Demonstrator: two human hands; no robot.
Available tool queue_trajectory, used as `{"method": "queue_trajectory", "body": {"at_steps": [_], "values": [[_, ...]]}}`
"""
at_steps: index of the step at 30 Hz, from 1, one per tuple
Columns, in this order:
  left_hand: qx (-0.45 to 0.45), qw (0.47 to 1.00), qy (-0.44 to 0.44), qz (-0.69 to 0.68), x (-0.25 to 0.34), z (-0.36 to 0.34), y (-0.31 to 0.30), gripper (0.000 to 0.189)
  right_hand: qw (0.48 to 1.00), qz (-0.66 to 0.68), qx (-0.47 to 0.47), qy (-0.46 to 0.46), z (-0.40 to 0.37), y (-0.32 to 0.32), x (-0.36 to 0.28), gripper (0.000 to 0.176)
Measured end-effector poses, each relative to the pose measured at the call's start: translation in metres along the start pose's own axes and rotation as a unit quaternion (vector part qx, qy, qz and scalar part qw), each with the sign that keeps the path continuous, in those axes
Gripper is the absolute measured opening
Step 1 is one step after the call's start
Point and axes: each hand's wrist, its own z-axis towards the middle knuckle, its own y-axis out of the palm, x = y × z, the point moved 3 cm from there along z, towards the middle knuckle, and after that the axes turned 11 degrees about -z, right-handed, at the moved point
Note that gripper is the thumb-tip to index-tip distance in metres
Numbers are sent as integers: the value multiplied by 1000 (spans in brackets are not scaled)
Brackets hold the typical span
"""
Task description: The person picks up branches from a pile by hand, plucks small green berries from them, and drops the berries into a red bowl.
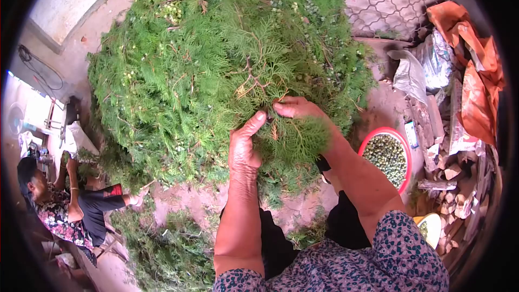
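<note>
A leafy green branch (294, 138) with a bare brown stem is held between my two hands, in front of a large pile of green cuttings (162, 86). My left hand (246, 140) has its thumb pressed on the stem, its fingers mostly hidden behind the leaves. Close beside it, my right hand (297, 109) pinches the same branch with thumb and fingers. The two thumbs nearly meet. Leaves cover part of my right wrist.
To the right stands a red-rimmed basin (409, 159) of small green berries, with a yellowish bowl (434, 230) below it. Firewood (451, 205), sacks and orange sheeting (476, 97) line the right side. A seated person (70, 205) is at the left. More cuttings (167, 249) lie near my feet.
</note>
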Motion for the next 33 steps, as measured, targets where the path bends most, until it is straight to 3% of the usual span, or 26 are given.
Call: {"method": "queue_trajectory", "body": {"at_steps": [2, 5, 8, 9, 10, 11, 12, 13, 15, 16, 17, 19, 20, 21, 23, 24, 26, 27, 29, 33], "values": [[-5, 1000, -1, -7, -2, 7, -6, 28, 994, -61, -91, -29, 25, -9, 22, 45], [17, 995, 76, 65, -1, 12, -9, 32, 981, -124, -126, -74, 41, -14, 34, 46], [32, 994, 87, 48, 1, 15, -7, 36, 972, -170, -128, -96, 30, -7, 21, 49], [17, 993, 109, 28, 1, 16, -8, 37, 974, -169, -123, -90, 18, -3, 15, 49], [45, 984, 165, 44, 6, 11, -3, 38, 989, -125, -61, -55, 4, 0, 8, 46], [73, 983, 163, 35, 6, 16, -10, 40, 996, -83, 1, -23, -3, -1, 6, 43], [92, 983, 158, 26, 7, 23, -18, 44, 989, -112, 26, -96, 9, -15, 21, 43], [109, 982, 155, 17, 8, 26, -23, 47, 989, -111, 26, -94, 12, -18, 26, 43], [126, 974, 186, 36, 10, 26, -24, 49, 997, 51, 6, -56, 18, -23, 31, 43], [143, 964, 217, 54, 12, 25, -25, 51, 996, 12, -11, -83, 22, -24, 29, 55], [143, 964, 216, 54, 13, 25, -24, 51, 996, 12, -11, -83, 23, -28, 27, 55], [142, 974, 169, 41, 14, 20, -17, 49, 997, -50, 57, 25, 15, -30, 11, 54], [176, 966, 189, 24, 15, 16, -10, 25, 994, -41, 86, 46, 21, -37, 15, 48], [175, 966, 189, 25, 14, 17, -12, 25, 994, -40, 87, 45, 13, -38, 3, 48], [126, 975, 176, 42, 12, 19, -14, 39, 989, -143, -30, -3, -8, -28, -33, 46], [155, 974, 154, 55, 12, 13, -5, 35, 989, -142, -29, -5, 0, -31, -22, 46], [131, 975, 174, 40, 7, 25, -18, 37, 946, -258, -55, -189, 20, -33, -2, 41], [108, 975, 192, 24, 8, 26, -15, 38, 916, -326, -96, -212, 20, -29, -3, 40], [115, 980, 161, 13, 5, 20, -9, 42, 887, -425, -59, -169, 18, -23, 0, 34], [116, 970, 210, 48, 1, 18, -10, 52, 838, -507, -25, -198, 21, -24, 6, 29]]}}
